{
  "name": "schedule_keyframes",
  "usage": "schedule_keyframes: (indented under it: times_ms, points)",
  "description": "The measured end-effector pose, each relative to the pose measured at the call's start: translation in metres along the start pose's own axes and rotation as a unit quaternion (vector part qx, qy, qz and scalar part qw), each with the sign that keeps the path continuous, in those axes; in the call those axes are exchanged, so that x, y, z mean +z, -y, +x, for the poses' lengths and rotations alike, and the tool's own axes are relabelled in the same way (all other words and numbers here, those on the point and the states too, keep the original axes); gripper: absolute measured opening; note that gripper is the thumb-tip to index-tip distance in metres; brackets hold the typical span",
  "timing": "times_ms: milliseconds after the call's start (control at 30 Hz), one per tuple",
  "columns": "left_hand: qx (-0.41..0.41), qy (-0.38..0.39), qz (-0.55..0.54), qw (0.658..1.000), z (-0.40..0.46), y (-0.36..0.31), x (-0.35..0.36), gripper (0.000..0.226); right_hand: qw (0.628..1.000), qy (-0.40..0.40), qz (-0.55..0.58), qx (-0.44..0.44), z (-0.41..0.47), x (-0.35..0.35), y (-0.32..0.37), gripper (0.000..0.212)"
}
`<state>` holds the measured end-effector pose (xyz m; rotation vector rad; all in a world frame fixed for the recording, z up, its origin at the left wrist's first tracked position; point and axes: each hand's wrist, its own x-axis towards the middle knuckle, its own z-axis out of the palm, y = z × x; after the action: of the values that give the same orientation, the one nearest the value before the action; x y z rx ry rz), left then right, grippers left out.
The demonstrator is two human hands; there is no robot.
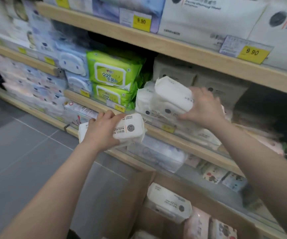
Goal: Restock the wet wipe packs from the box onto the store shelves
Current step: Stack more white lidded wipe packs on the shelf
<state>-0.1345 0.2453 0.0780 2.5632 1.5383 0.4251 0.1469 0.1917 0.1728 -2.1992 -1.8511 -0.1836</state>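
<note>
Up at the middle shelf (182,135), the right hand (203,107) grips a white wet wipe pack (173,95), fingers curled round its near end, tilting it onto the white packs already stacked there. Lower left, the left hand (103,131) holds a second white pack (130,128) just before the shelf edge, fingers wrapped over its top. Below, the cardboard box (135,195) holds more packs.

"9.90" is being shown in black on a yellow price tag (141,22) fixed to the upper shelf edge (173,47), and again on a second yellow tag (252,53) farther right. "999" is being displayed on the lid label of the upper green wipe pack (112,70) and, partly cut off, on the lower green pack (112,97). Other print is too blurred to be read.
</note>
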Motion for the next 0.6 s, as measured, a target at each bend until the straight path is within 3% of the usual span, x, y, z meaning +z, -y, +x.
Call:
schedule_keyframes:
  times_ms: [267, 333, 467, 600]
  points:
    - [-0.033, 0.011, -0.027, 0.999, 0.007, 0.024, 0.010, 0.093, 0.993, -0.023, -0.088, -0.075, 0.080, 0.025, 0.040, 0.083]
    - [-0.038, 0.013, -0.029, 0.999, 0.010, 0.025, 0.011, 0.093, 0.986, -0.062, -0.114, -0.105, 0.080, 0.040, 0.040, 0.073]
    - [-0.045, 0.007, -0.040, 0.998, 0.014, 0.025, 0.015, 0.091, 0.958, -0.135, -0.223, -0.120, 0.067, 0.071, 0.034, 0.086]
    - [-0.040, 0.002, -0.047, 0.998, 0.014, 0.022, 0.021, 0.090, 0.938, -0.209, -0.255, -0.112, 0.075, 0.084, 0.030, 0.081]
